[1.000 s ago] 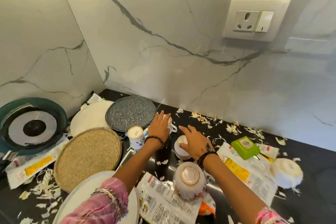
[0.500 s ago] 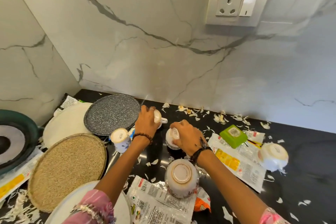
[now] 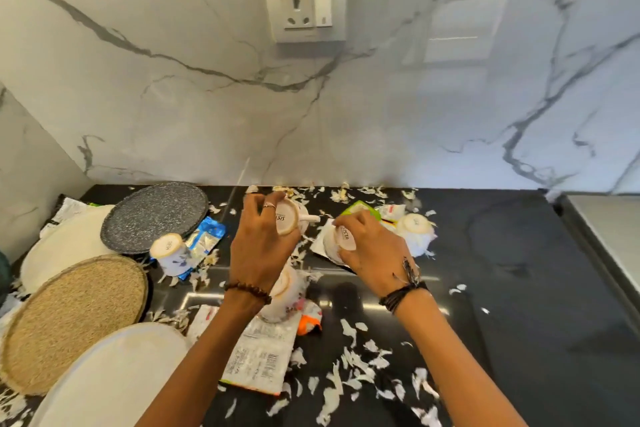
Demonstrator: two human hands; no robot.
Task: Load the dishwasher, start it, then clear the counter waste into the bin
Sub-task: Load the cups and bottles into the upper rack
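one head-worn wide-angle view looks forward and steeply down from close above the black counter [image 3: 519, 270], facing the marble wall [image 3: 207, 97], which fills the upper half toward 12 o'clock with the wall socket [image 3: 304, 9] near top centre. both forearms enter from 6 o'clock. stacked plates [image 3: 69, 243] sit at 9 o'clock. straight edges bow outward near the frame's borders.

"SISTA" is printed on the right-hand cup's [image 3: 341, 238] base.
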